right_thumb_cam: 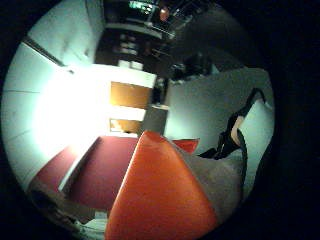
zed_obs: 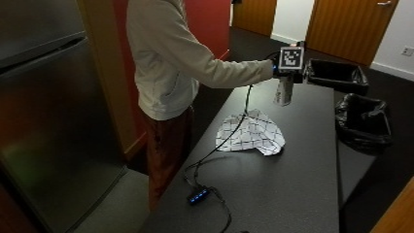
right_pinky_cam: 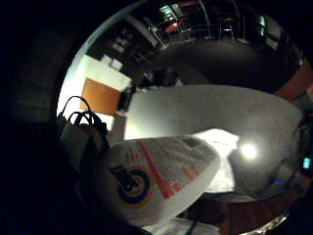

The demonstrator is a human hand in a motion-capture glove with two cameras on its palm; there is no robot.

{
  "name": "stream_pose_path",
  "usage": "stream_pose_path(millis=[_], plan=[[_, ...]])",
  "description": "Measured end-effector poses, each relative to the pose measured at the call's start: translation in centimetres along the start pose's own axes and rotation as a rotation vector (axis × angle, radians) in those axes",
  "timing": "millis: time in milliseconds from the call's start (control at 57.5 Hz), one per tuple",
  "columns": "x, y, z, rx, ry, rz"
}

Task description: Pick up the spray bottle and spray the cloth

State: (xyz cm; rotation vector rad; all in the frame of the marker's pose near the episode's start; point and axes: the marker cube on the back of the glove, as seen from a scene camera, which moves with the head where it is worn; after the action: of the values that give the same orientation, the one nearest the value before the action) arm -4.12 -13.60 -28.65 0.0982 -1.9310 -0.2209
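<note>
In the outside view my gloved right hand (zed_obs: 278, 68) grips the top of a spray bottle (zed_obs: 283, 90) and holds it upright over the far part of the dark table (zed_obs: 291, 184). The bottle's white printed label (right_pinky_cam: 161, 174) fills much of the little finger side palm view. Its orange top (right_thumb_cam: 160, 200) fills the thumb side one. A white checked cloth (zed_obs: 251, 134) lies crumpled on the table, nearer than the bottle and a little toward the person. The same cloth (right_pinky_cam: 222, 147) shows past the label.
Two black bins lined with bags (zed_obs: 336, 75) (zed_obs: 363, 121) stand off the table's far right side. A small box with blue lights (zed_obs: 198, 195) and its cable lie on the near table. A steel fridge (zed_obs: 45, 121) stands at the left.
</note>
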Motion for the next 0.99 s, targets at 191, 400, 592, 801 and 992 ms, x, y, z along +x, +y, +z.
stream_pose_path(millis=[191,400,592,801,992], plan=[[1.8,2.1,4.3,-0.089,-0.194,0.015],[6.6,2.2,14.5,-0.079,-0.128,0.094],[9.4,1.5,21.6,-0.086,-0.12,0.144],[11.1,1.3,25.0,-0.111,-0.038,0.11],[10.2,-3.0,26.2,0.042,-0.034,0.042]])
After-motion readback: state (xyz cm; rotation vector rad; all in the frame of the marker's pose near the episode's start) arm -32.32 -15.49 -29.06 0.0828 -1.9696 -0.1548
